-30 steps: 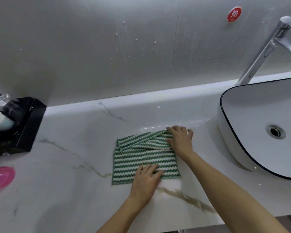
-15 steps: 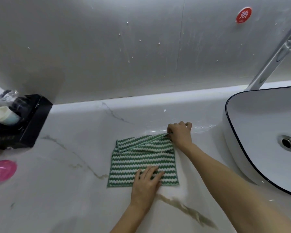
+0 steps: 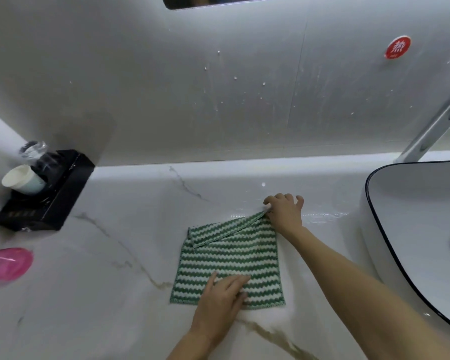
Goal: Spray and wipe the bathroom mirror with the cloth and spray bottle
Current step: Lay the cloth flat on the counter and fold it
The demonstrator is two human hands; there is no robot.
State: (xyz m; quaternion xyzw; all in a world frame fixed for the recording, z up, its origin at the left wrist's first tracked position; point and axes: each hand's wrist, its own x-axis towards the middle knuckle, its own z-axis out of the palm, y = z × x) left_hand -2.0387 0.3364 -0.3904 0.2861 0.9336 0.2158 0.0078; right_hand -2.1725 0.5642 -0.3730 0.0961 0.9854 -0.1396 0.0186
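A green and white zigzag-striped cloth (image 3: 234, 258) lies flat on the marble counter (image 3: 109, 281), its top edge folded over. My left hand (image 3: 220, 298) presses flat on the cloth's near edge, fingers together. My right hand (image 3: 283, 213) pinches the cloth's far right corner. The mirror's bottom edge (image 3: 218, 1) shows as a dark strip at the top of the wall. No spray bottle is in sight.
A white basin with a black rim (image 3: 411, 229) and a chrome tap (image 3: 434, 126) stand at the right. A black tray (image 3: 47, 193) with a paper cup (image 3: 24, 180) sits at the left wall. A pink object (image 3: 5, 263) lies at the left edge.
The view has tilted up, bringing the mirror's bottom edge into sight. My right hand has curled from lying flat to pinching the cloth's far corner. My left hand stays pressed on the near edge.
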